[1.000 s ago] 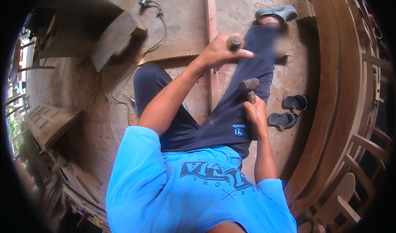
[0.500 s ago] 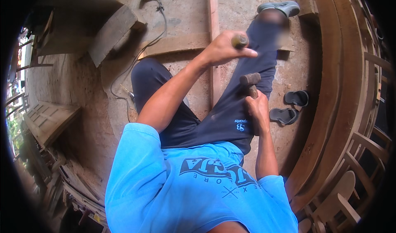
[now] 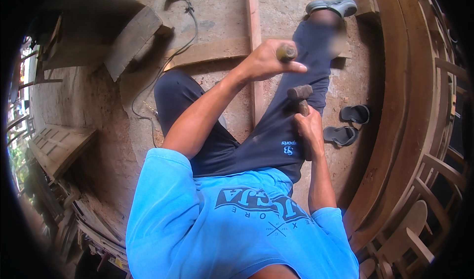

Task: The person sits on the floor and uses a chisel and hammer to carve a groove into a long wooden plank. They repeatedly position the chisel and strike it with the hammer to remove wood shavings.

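My left hand [image 3: 266, 62] is closed around an upright chisel [image 3: 286, 52], its thumb stretched out to the right. Only the round, yellowish-brown butt of the handle shows; the blade is hidden below the hand. Closer to my body, my right hand [image 3: 310, 126] grips a hammer [image 3: 299, 92] by its wooden handle. The blocky brown hammer head sits just below the chisel butt in the picture, apart from it, over my stretched right leg [image 3: 308, 74].
A long narrow wood strip [image 3: 254, 17] crosses a flat board [image 3: 210, 53] on the floor. A cable [image 3: 194, 32] curves along the left. Dark sandals [image 3: 340, 136] lie right, beside thick planks [image 3: 395, 106]. A wooden block [image 3: 133, 42] stands far left; chair parts [image 3: 414, 219] crowd the lower right.
Both hands keep their grips and nearly the same pose. The view has shifted slightly; the hammer head and chisel remain apart.
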`<state>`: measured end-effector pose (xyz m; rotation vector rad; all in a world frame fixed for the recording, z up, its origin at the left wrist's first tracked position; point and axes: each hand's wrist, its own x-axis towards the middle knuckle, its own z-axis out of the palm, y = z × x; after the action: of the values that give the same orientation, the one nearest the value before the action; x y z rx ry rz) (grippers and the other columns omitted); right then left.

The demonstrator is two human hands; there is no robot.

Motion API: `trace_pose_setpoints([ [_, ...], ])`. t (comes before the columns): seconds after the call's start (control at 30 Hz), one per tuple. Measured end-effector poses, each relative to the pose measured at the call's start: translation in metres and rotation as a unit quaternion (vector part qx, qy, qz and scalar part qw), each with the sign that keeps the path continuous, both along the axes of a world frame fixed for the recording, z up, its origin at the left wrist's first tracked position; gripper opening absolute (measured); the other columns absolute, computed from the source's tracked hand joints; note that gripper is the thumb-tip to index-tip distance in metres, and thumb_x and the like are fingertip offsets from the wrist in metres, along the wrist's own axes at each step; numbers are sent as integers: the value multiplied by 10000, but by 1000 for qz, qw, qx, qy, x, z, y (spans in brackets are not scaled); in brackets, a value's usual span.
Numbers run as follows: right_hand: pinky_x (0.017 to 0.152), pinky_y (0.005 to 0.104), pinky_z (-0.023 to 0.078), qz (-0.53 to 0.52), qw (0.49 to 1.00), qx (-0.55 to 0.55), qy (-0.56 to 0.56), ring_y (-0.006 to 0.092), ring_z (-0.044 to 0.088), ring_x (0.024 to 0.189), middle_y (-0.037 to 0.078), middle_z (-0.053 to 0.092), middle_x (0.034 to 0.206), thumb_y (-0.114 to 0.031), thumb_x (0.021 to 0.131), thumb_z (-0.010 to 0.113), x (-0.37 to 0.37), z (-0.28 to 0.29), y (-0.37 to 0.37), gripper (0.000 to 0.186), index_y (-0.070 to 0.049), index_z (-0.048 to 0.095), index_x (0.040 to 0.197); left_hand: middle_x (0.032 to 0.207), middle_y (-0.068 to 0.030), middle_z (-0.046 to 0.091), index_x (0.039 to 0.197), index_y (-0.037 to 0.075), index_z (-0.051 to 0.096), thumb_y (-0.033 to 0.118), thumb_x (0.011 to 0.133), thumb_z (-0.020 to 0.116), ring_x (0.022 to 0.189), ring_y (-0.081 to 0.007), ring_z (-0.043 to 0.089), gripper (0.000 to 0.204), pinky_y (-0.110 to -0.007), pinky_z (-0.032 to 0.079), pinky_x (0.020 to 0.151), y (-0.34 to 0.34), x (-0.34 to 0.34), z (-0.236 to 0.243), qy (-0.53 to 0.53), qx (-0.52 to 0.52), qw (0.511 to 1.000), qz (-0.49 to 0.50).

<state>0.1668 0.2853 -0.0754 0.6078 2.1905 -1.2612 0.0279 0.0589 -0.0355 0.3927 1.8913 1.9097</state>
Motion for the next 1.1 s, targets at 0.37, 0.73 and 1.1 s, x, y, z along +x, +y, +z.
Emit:
trace_pose_setpoints([
  [0.37,454,255,404,-69,977,-120,163,63,496,486,-19,551,631,-60,864,651,-43,100,-7,85,-57,571,836,737,60,471,747,96,545,205,862,869,699,-57,446,360,-266,383,621,-1,12,1,41,-33,998,-23],
  [0.73,497,223,411,-47,958,-154,238,50,534,528,-14,604,664,-31,858,722,-57,168,-37,96,-25,648,918,695,66,472,748,110,555,292,813,910,663,-60,459,405,-266,394,589,1,2,-21,-8,35,999,4],
  [1.1,517,219,411,-39,964,-126,232,12,522,598,-50,601,719,-14,848,687,-53,162,-30,119,-25,662,963,686,69,477,740,107,559,298,823,902,653,-59,466,402,-268,401,588,2,6,-21,19,21,999,-19],
])
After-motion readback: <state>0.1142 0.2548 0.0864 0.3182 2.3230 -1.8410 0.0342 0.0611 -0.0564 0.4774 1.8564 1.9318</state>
